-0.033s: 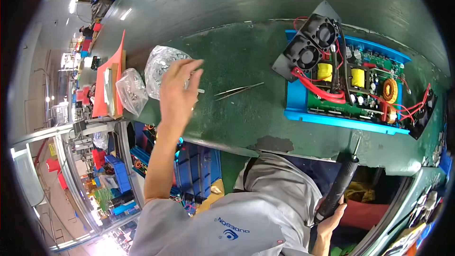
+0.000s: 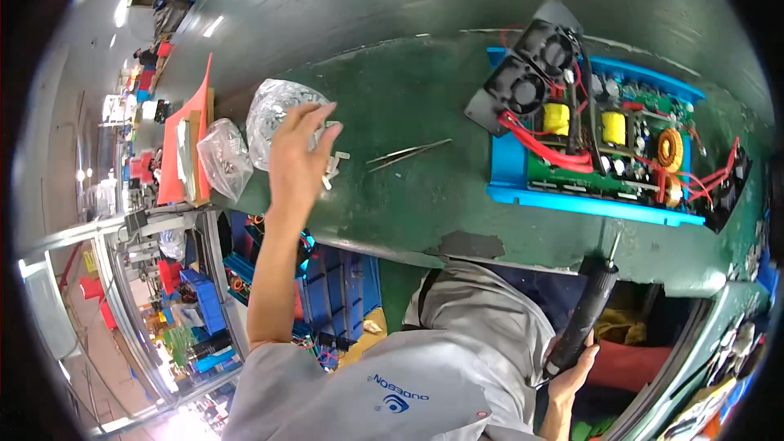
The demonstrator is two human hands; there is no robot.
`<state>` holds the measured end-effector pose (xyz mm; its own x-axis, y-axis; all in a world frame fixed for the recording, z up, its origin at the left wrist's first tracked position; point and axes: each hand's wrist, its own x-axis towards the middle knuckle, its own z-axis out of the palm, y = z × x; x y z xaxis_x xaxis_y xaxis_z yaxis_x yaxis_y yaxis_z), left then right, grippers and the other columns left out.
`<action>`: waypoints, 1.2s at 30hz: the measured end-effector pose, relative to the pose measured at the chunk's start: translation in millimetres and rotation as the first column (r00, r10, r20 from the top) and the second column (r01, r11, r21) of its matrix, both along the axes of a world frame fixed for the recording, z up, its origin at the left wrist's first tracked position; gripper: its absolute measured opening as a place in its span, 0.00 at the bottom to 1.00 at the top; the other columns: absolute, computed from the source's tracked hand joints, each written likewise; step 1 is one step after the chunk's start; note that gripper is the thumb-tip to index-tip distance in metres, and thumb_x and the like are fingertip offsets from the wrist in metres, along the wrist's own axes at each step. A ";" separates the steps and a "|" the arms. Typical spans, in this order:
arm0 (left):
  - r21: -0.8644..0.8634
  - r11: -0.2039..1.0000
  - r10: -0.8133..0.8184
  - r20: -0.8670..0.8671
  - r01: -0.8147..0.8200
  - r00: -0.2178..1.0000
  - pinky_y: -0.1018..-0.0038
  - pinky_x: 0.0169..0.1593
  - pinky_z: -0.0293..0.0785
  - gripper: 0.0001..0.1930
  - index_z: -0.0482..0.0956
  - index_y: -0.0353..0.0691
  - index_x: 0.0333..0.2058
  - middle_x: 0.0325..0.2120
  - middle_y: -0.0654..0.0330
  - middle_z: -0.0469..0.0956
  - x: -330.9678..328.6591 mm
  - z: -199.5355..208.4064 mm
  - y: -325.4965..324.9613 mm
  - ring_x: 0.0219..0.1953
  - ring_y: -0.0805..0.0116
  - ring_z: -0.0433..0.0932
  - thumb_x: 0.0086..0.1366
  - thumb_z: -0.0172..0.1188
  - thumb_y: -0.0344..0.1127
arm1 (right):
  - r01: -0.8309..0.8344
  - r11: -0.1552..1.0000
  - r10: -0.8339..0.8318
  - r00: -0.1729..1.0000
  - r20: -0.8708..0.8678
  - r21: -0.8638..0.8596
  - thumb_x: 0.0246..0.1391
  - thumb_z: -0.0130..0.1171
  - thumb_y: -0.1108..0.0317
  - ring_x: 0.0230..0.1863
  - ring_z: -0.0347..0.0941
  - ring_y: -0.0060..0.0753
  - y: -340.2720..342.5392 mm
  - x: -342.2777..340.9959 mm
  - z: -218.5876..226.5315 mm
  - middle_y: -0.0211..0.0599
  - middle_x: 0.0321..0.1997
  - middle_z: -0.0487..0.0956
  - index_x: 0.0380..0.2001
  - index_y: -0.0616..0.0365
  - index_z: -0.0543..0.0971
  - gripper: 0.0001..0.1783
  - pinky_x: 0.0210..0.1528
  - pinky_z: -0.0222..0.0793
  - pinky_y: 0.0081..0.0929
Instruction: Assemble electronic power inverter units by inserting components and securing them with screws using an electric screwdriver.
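Observation:
My left hand (image 2: 297, 159) hovers at the left of the green bench with its fingers curved and apart, nothing visible in them. It overlaps a clear plastic bag (image 2: 269, 106) of small shiny parts. Beside its thumb lie several small pale pieces (image 2: 333, 167). My right hand (image 2: 576, 369) is wrapped round a black electric screwdriver (image 2: 588, 310), held low by the bench's front edge, its bit pointing up and away. Farther right sits a blue metal housing (image 2: 596, 207) with a circuit board, yellow transformers and red wires. A black twin-fan bracket (image 2: 527, 65) leans over its left end.
Metal tweezers (image 2: 408, 153) lie mid-bench. A second plastic bag (image 2: 225, 159) and a red folder (image 2: 175, 155) with papers stand at the left. A loose fan (image 2: 727, 196) hangs by wires at the housing's right end. Blue bins (image 2: 335, 286) stand below the bench.
My left hand has shifted slightly left, and more of the small pale pieces show beside it. My right hand still grips the electric screwdriver.

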<state>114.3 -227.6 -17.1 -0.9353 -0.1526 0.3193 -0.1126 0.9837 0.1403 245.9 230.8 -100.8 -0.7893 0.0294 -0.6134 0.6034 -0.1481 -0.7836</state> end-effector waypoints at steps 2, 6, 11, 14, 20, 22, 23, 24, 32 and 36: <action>0.138 0.989 0.042 0.085 -0.054 0.995 0.70 0.47 0.74 0.10 0.85 0.39 0.43 0.41 0.57 0.82 4.1 -19.6 -28.1 0.41 0.60 0.80 0.63 0.68 0.34 | 0.076 0.995 -0.072 0.996 0.061 -0.065 0.63 0.38 0.26 0.23 0.72 0.25 5.6 4.9 -12.0 0.32 0.25 0.75 0.43 0.58 0.74 0.41 0.25 0.67 0.25; 0.053 0.997 -0.056 0.133 0.049 0.990 0.69 0.48 0.74 0.10 0.85 0.35 0.41 0.39 0.55 0.81 5.0 -26.4 -60.5 0.42 0.62 0.80 0.66 0.66 0.34 | -0.135 0.991 0.134 0.985 0.106 0.002 0.64 0.39 0.29 0.30 0.72 0.22 -4.4 -5.3 0.1 0.28 0.33 0.77 0.55 0.60 0.74 0.42 0.32 0.66 0.21; 0.088 0.995 0.036 0.021 -0.038 0.999 0.71 0.51 0.76 0.11 0.80 0.32 0.48 0.42 0.54 0.83 -15.0 10.7 -27.2 0.43 0.66 0.82 0.71 0.61 0.33 | -0.309 0.944 0.328 0.913 -0.243 0.114 0.73 0.35 0.47 0.43 0.76 0.36 -11.4 -16.2 15.8 0.43 0.46 0.80 0.66 0.64 0.66 0.33 0.50 0.69 0.32; 0.396 0.889 -0.173 -0.172 0.229 0.970 0.72 0.49 0.80 0.11 0.76 0.26 0.50 0.42 0.49 0.84 -21.8 32.9 57.7 0.40 0.64 0.85 0.72 0.56 0.25 | -0.353 0.933 0.359 0.918 -0.168 0.064 0.73 0.36 0.56 0.39 0.75 0.38 -9.8 -25.1 35.7 0.46 0.41 0.79 0.66 0.64 0.65 0.28 0.47 0.68 0.32; 0.332 0.762 -0.584 -0.016 0.555 0.811 0.71 0.54 0.78 0.07 0.81 0.26 0.43 0.42 0.50 0.84 -51.7 37.7 193.0 0.44 0.64 0.84 0.69 0.58 0.21 | -0.297 0.944 0.326 0.909 -0.261 0.144 0.73 0.37 0.57 0.28 0.74 0.44 -13.3 -25.7 21.8 0.47 0.27 0.75 0.64 0.63 0.66 0.26 0.36 0.67 0.37; 0.190 0.726 -0.675 0.008 0.661 0.738 0.71 0.54 0.78 0.06 0.83 0.28 0.42 0.44 0.52 0.83 -64.0 40.5 198.9 0.47 0.64 0.83 0.68 0.60 0.21 | -0.277 0.952 0.303 0.909 -0.286 0.127 0.74 0.38 0.55 0.27 0.73 0.45 -15.5 -26.8 19.6 0.47 0.25 0.74 0.63 0.63 0.67 0.26 0.35 0.66 0.38; 0.056 0.661 -0.750 0.038 0.748 0.660 0.71 0.54 0.78 0.06 0.84 0.30 0.40 0.47 0.53 0.82 -69.1 41.1 200.6 0.50 0.63 0.82 0.66 0.61 0.20 | -0.274 0.954 0.297 0.911 -0.287 0.120 0.74 0.38 0.55 0.27 0.73 0.45 -15.8 -27.4 19.4 0.47 0.25 0.74 0.63 0.63 0.67 0.26 0.35 0.66 0.38; -0.049 0.654 -0.752 0.063 0.755 0.656 0.71 0.54 0.77 0.07 0.86 0.36 0.40 0.55 0.56 0.79 -72.9 39.0 200.2 0.57 0.61 0.77 0.64 0.65 0.23 | -0.273 0.953 0.301 0.908 -0.290 0.135 0.74 0.37 0.54 0.27 0.73 0.44 -16.0 -28.4 18.8 0.47 0.25 0.74 0.63 0.63 0.67 0.26 0.34 0.66 0.37; -0.173 0.502 -0.833 0.166 0.847 0.528 0.67 0.62 0.71 0.05 0.87 0.37 0.37 0.64 0.54 0.71 -111.1 29.9 217.5 0.67 0.55 0.68 0.62 0.67 0.26 | -0.333 0.943 0.327 0.924 -0.197 0.001 0.75 0.32 0.49 0.30 0.72 0.33 -9.5 -44.8 23.6 0.40 0.26 0.75 0.65 0.63 0.67 0.31 0.37 0.65 0.31; -0.112 0.529 -0.819 0.191 0.841 0.541 0.59 0.67 0.64 0.05 0.82 0.37 0.32 0.63 0.52 0.73 -115.7 28.6 221.6 0.66 0.51 0.69 0.57 0.67 0.23 | -0.320 0.908 0.295 0.947 -0.131 -0.271 0.74 0.29 0.41 0.35 0.72 0.22 -5.9 -46.1 29.2 0.30 0.33 0.78 0.65 0.64 0.68 0.38 0.42 0.67 0.24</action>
<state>-1.4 -6.0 11.5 -0.6374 0.7558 0.1499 0.7650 0.6440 0.0056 199.9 224.9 -71.6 -0.7802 -0.3891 -0.4898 0.5884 -0.1904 -0.7859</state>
